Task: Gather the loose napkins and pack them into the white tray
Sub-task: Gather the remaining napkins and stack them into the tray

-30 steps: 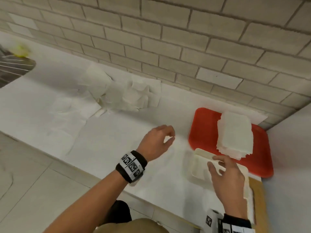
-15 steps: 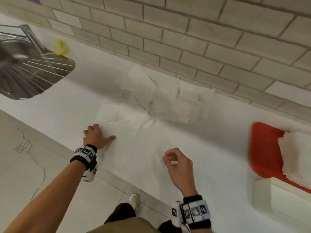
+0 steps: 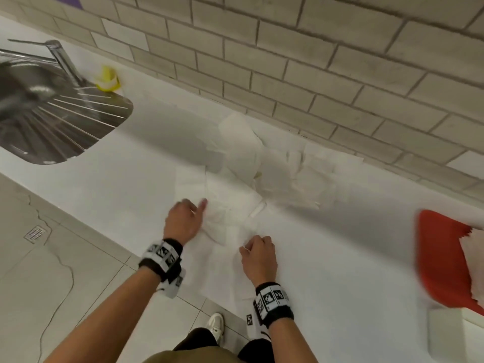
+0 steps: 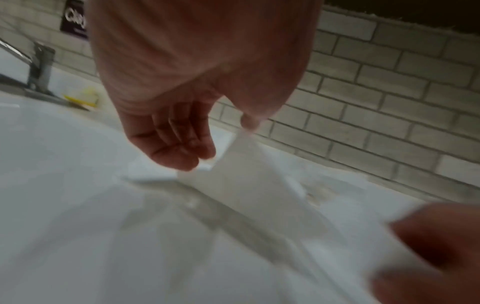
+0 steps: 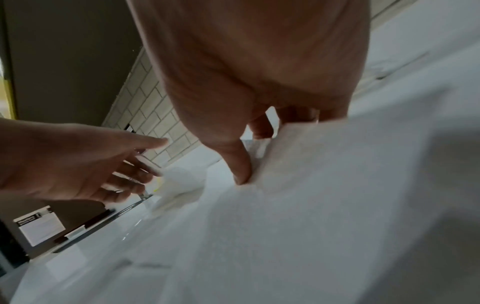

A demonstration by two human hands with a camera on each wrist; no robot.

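Several loose white napkins (image 3: 288, 179) lie crumpled on the white counter near the brick wall, with flatter ones (image 3: 225, 226) spread in front. My left hand (image 3: 193, 208) rests on a flat napkin, fingers relaxed and index stretched out; in the right wrist view the left hand (image 5: 124, 170) shows spread fingers. My right hand (image 3: 251, 244) is curled and pinches a napkin edge; its thumb (image 5: 240, 172) presses the sheet (image 5: 324, 164) against the bent fingers. The white tray (image 3: 445, 336) sits blurred at the lower right edge.
A red tray (image 3: 440, 258) with a stack of napkins (image 3: 474, 247) stands at the right. A steel sink (image 3: 52, 121) with a tap (image 3: 62, 58) and a yellow object (image 3: 107, 78) are at the left. The counter edge and tiled floor lie below my hands.
Both hands left the white tray and swung left to the loose napkins. My left hand then slid right toward the right hand, which now pinches a napkin edge.
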